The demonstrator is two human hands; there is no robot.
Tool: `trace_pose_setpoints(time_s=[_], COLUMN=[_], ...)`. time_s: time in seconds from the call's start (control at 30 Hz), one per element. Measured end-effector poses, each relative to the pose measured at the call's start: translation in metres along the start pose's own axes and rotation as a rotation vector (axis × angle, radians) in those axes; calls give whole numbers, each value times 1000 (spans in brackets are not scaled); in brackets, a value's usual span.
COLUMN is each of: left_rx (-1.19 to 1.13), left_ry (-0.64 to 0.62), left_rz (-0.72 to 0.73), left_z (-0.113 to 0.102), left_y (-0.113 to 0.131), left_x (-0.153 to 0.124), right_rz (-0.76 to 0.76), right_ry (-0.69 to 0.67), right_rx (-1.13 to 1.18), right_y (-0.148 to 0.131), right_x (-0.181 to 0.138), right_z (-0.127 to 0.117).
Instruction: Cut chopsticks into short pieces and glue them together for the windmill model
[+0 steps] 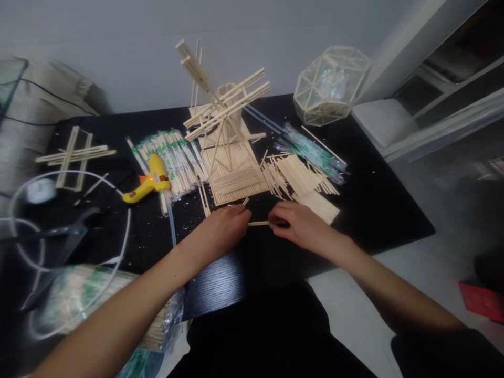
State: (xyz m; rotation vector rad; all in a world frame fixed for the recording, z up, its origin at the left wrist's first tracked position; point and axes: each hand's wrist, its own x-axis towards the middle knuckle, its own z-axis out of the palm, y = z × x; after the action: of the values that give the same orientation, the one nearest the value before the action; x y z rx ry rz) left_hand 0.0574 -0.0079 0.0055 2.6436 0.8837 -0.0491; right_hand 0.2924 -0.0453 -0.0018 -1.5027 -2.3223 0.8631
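Observation:
Near the table's front edge, a thin wooden stick [259, 223] lies level between my two hands. My left hand [228, 224] is closed around its left end, with the fingertips mostly hidden behind the knuckles. At the other end, the fingers of my right hand [294, 221] are curled and pinch the stick. A short wooden piece [245, 201] pokes up just behind my left hand. Beyond the hands stands a windmill model [226, 113] built from sticks, on a slatted stick base [236, 181]. Flat stick panels [301, 176] and loose cut sticks [274, 176] lie behind my right hand.
A yellow glue gun [151, 181] rests on wrapped chopsticks [173, 157] at the left. Further left are a crossed stick frame [74, 155] and a white cable loop [128, 231]. A faceted stick-framed ball [333, 84] stands at the back right, near wrapped packs [311, 155].

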Motion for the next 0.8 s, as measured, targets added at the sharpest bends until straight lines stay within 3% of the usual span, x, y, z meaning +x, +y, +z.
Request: trace_pose_setpoints(time_s=[0.8], left_rx=[7], left_ry=[9], left_rz=[1], left_z=[0], left_y=[0], left_x=[0], right_rz=[-7], right_ry=[-4], right_rx=[-9], right_y=[0], right_x=[-1], right_z=[0])
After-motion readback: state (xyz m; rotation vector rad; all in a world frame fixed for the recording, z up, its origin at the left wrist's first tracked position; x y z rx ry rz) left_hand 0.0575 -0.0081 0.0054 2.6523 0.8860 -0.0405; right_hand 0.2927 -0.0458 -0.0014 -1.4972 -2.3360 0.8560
